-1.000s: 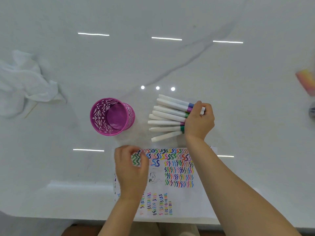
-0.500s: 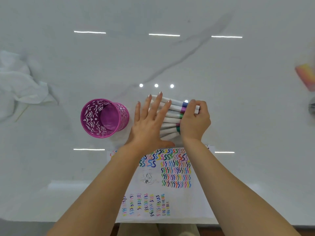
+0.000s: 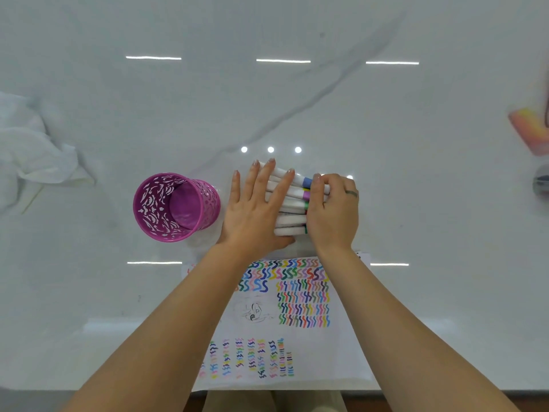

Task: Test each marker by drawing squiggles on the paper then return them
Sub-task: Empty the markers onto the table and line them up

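Observation:
Several white markers [image 3: 292, 205] with coloured caps lie side by side in a tight bunch on the white table. My left hand [image 3: 255, 209] lies flat with straight fingers over their white ends. My right hand [image 3: 334, 211] curls its fingers over the capped ends on the right. The purple perforated pen cup [image 3: 175, 206] stands upright and empty just left of my left hand. The paper [image 3: 300, 316], covered with coloured squiggles, lies near the table's front edge between my forearms.
A crumpled white cloth [image 3: 32, 150] lies at the far left. An orange-pink object [image 3: 531, 129] and a dark round thing [image 3: 542, 182] sit at the right edge. The table's front edge [image 3: 118, 389] runs along the bottom.
My left hand left the paper and came up flat onto the markers. Between both hands the fanned markers have been pushed closer together.

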